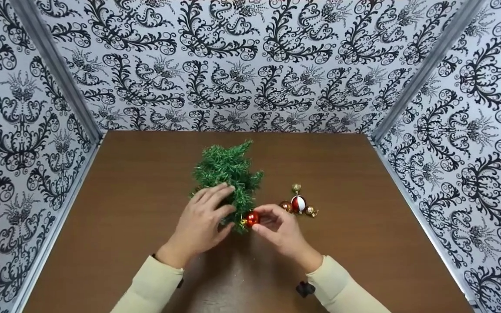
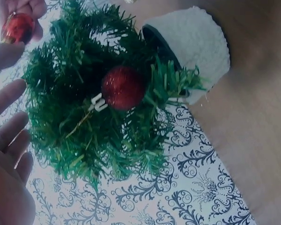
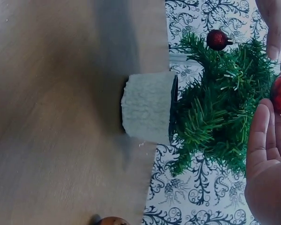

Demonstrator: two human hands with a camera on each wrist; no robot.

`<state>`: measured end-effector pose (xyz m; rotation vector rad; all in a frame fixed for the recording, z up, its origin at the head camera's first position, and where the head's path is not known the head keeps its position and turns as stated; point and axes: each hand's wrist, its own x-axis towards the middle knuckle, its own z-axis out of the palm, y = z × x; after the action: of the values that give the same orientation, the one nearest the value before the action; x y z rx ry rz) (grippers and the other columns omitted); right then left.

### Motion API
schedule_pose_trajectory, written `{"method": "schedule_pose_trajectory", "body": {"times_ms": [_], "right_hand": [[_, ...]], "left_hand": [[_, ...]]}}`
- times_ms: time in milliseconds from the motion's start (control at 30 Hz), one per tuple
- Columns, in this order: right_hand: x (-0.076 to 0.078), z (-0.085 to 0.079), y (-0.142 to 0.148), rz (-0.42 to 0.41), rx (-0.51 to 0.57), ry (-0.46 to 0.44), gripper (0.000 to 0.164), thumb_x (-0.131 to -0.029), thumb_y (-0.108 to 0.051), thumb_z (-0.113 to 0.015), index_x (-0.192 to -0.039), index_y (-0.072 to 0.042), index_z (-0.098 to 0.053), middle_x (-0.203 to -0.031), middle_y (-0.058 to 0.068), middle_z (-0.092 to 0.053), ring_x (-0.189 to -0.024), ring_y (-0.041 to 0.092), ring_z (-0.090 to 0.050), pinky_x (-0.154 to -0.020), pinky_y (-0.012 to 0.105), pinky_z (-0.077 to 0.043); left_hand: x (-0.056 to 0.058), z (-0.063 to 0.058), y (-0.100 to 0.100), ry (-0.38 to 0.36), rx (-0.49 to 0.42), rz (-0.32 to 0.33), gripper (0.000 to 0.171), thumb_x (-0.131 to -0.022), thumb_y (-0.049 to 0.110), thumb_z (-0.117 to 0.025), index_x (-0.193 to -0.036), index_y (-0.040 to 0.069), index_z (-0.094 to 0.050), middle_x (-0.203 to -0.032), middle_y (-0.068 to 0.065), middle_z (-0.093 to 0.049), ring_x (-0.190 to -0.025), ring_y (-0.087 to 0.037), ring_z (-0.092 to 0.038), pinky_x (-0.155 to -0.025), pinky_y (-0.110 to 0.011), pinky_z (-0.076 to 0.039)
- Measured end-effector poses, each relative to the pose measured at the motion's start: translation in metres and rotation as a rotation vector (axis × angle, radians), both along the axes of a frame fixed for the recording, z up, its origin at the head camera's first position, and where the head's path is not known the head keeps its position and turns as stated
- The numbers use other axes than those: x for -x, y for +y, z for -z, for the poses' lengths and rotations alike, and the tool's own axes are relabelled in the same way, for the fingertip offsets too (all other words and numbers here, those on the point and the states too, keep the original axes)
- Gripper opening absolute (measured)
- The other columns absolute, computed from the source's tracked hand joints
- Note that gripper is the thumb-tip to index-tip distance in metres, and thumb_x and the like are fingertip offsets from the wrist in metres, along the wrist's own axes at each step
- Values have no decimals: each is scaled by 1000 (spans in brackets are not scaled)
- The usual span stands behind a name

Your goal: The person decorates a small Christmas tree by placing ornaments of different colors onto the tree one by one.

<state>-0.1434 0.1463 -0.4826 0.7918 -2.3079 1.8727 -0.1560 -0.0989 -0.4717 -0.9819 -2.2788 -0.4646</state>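
Note:
A small artificial Christmas tree [image 1: 226, 163] with green tinsel branches stands on the table. Its fuzzy white pot [image 3: 147, 108] shows in both wrist views. Between thumb and fingers, my right hand [image 1: 283, 230] pinches a shiny red bauble [image 1: 252, 219] beside the tree's right side; a gold cap is on it. My left hand [image 1: 202, 217] is at the front left of the tree, fingers extended and apart near the branches. Whether its fingertips touch them, I cannot tell. A dark red glittery bauble [image 2: 124, 87] hangs on the tree in the left wrist view.
Right of the tree lies a group of ornaments: a red-and-white ball [image 1: 298, 203], a copper-brown bauble [image 1: 285, 206] and small gold balls [image 1: 296, 188]. Patterned black-and-white walls [image 1: 233, 87] border the brown table [image 1: 363, 243] at the back and sides.

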Motion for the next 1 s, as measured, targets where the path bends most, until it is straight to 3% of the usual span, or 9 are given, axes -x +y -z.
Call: {"method": "schedule_pose_trajectory", "body": {"times_ms": [367,700,900,1000], "right_hand": [[-2,0,-1,-41,3,-9,29,-90,3,-68,-118,9,-60,-101,17,-69,-89,28,-65,-74,35,-56],[-4,5,0,-87,-171,77,25,-93,-1,-65,-117,7,-61,-98,13,-68,-84,15,-65,-70,32,-56],[8,28,5,-42,-248,86,29,-95,-10,-68,-122,-3,-61,-104,5,-67,-86,17,-66,-72,37,-56],[10,33,4,10,-266,172,29,-93,-17,-71,-120,-9,-64,-107,-1,-65,-87,14,-65,-73,32,-56]], "left_hand": [[0,3,9,41,-79,44,5,-82,17,-80,-83,13,-77,-130,-10,-63,-127,-27,-53,-105,-46,-39],[-1,1,10,14,-148,8,6,-85,16,-70,-79,14,-71,-121,-7,-67,-120,-25,-58,-101,-48,-42],[0,0,14,-4,-148,10,5,-84,17,-68,-79,15,-68,-119,-6,-67,-116,-24,-59,-101,-47,-42],[1,-1,15,-5,-152,4,7,-84,17,-66,-78,15,-67,-118,-6,-67,-116,-24,-59,-102,-47,-40]]}}
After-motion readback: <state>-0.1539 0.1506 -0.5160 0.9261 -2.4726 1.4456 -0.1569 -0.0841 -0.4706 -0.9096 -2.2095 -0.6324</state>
